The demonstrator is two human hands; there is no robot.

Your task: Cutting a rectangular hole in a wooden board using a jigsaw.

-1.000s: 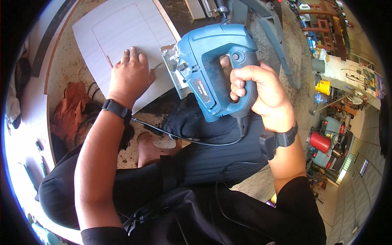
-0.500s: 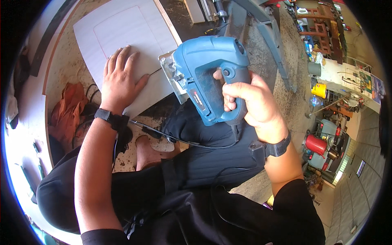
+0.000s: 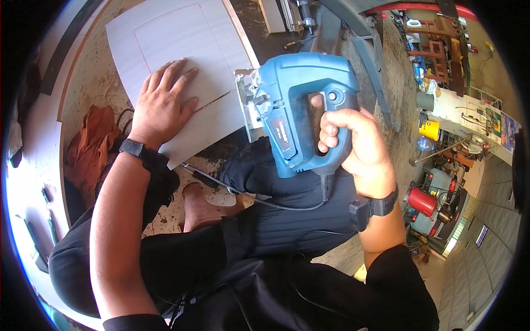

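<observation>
A white board [image 3: 221, 66] lies across the bench, with a thin red outline drawn on it and a dark cut line [image 3: 212, 101] running across its surface. My left hand [image 3: 165, 99] rests flat on the board, fingers stretched out and holding nothing, beside one end of that line. My right hand [image 3: 356, 135] is wrapped round the handle of a blue jigsaw [image 3: 309, 74]. The saw is tilted on its side, its metal base plate [image 3: 248, 107] facing the board's right edge. Its blade cannot be made out. A black cord hangs from the handle's end.
Orange-brown cloth [image 3: 91, 143] lies left of the board. Metal bars and a grey steel frame [image 3: 372, 66] stand beyond the saw. My knees are below the work. Farther right are a yellow bucket [image 3: 429, 130], a red tank [image 3: 422, 202] and workshop clutter.
The jigsaw in my right hand has moved right, and more of the cut line shows between it and my left hand. The board has also shifted slightly right in view.
</observation>
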